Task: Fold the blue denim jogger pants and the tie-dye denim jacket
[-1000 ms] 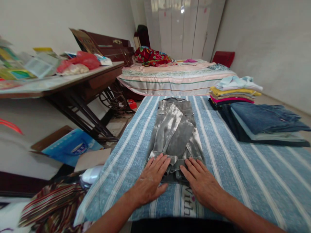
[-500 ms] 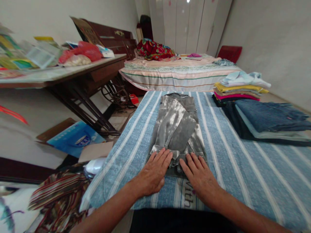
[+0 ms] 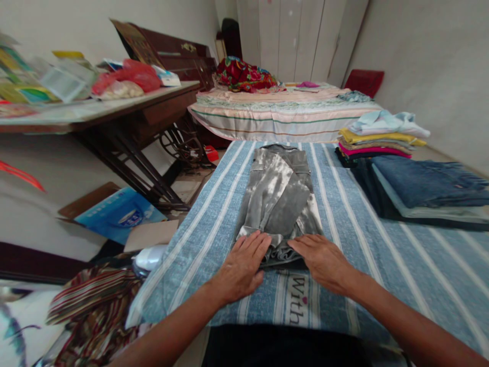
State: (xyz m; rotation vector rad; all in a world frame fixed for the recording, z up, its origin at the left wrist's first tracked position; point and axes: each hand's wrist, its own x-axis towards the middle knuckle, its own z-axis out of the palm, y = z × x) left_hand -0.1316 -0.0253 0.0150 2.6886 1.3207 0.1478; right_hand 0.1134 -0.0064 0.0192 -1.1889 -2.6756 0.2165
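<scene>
A grey, mottled long-sleeved top [image 3: 280, 199] lies folded into a long strip on the blue striped cloth [image 3: 208, 224]. Its neck end points away from me, the sleeves are laid across the body, and the near end is turned up in a thick, bunched fold. On the left part of that fold rests my left hand [image 3: 244, 265], open, its fingers stretched forward. My right hand [image 3: 324, 260] lies over the fold's right end, fingers extended to the left and close together; its thumb is hidden. Between the two hands the bunched layers show.
To the right are folded jeans [image 3: 431, 178] and a stack of folded clothes [image 3: 378, 140]. A sewing-machine table [image 3: 153, 104] with bags and boxes stands at left. Beyond is a bed [image 3: 290, 114]. An iron [image 3: 147, 260] and striped fabric [image 3: 91, 300] lie at lower left.
My right hand has turned, its fingers now pointing left across the fold instead of forward. The near edge of the top sits slightly farther from me, baring more printed lettering. My left hand stays in place.
</scene>
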